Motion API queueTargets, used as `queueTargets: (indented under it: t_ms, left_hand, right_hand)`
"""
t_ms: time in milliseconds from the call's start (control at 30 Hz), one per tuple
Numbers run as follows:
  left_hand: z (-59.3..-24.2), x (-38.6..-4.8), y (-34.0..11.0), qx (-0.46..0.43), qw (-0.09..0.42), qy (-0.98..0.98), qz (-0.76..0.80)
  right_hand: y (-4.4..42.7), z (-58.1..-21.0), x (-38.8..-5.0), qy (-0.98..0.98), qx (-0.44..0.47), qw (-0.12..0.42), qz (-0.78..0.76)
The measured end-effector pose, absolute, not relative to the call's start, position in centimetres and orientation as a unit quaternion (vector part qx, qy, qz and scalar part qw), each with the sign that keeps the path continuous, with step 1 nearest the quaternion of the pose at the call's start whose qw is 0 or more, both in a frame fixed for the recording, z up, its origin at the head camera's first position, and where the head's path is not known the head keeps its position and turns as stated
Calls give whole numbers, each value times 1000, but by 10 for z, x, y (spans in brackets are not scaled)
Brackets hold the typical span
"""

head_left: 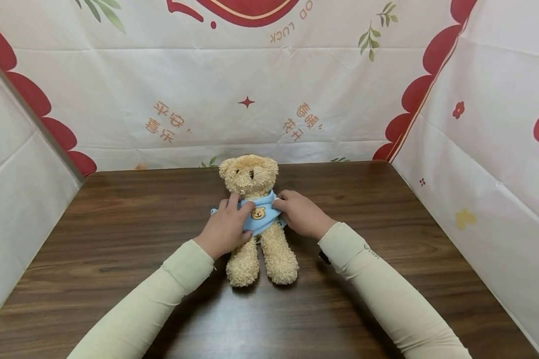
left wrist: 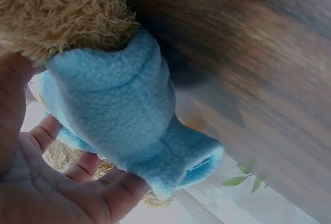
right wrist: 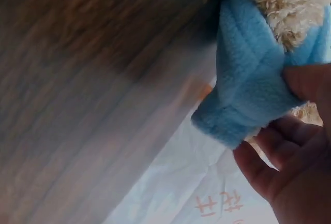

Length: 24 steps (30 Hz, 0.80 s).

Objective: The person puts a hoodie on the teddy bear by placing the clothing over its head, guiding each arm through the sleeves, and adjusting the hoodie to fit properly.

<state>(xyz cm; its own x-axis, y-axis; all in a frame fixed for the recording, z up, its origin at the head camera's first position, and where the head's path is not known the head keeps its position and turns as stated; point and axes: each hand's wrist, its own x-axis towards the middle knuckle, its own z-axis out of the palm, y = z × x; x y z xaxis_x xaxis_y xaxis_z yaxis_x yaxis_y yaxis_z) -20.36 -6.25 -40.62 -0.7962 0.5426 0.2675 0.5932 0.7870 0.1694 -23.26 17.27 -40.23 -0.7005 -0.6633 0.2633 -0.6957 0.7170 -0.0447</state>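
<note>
A tan teddy bear (head_left: 249, 174) lies on its back, head toward the far edge. Round its torso is a light blue fleece shirt (head_left: 266, 219) with a bear-face patch (head_left: 258, 213), sitting askew. My left hand (head_left: 224, 224) holds the shirt at the bear's side, thumb by the lower hem and fingers across the front. Beside it, in the left wrist view, a sleeve (left wrist: 199, 164) sticks out with no arm showing in its opening. On the other side my right hand (head_left: 303, 213) pinches the shirt near the shoulder; the other sleeve (right wrist: 222, 120) shows in the right wrist view.
The bear is on a dark brown wooden table (head_left: 139, 214). A white printed cloth (head_left: 233, 75) with red scalloped edging hangs behind the far edge, and pale cloth walls (head_left: 489, 124) stand at both sides.
</note>
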Motion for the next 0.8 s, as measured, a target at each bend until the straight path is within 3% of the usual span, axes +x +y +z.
queueTargets:
  t_ms: [267, 500, 600, 800]
  left_hand:
    - [-406, -205, -61, -313, 105, -936, -122]
    - [-405, -205, -61, -308, 97, -938, -125]
    - [-405, -205, -62, -308, 97, -938, -125]
    - [-405, -204, -62, -310, 95, -937, -129]
  right_hand:
    - [175, -403, -233, -922, 351, 159, 31]
    - [181, -399, -230, -934, 323, 20, 149]
    - [183, -398, -229, -927, 330, -7, 176]
    - [181, -402, -229, -927, 340, 53, 149]
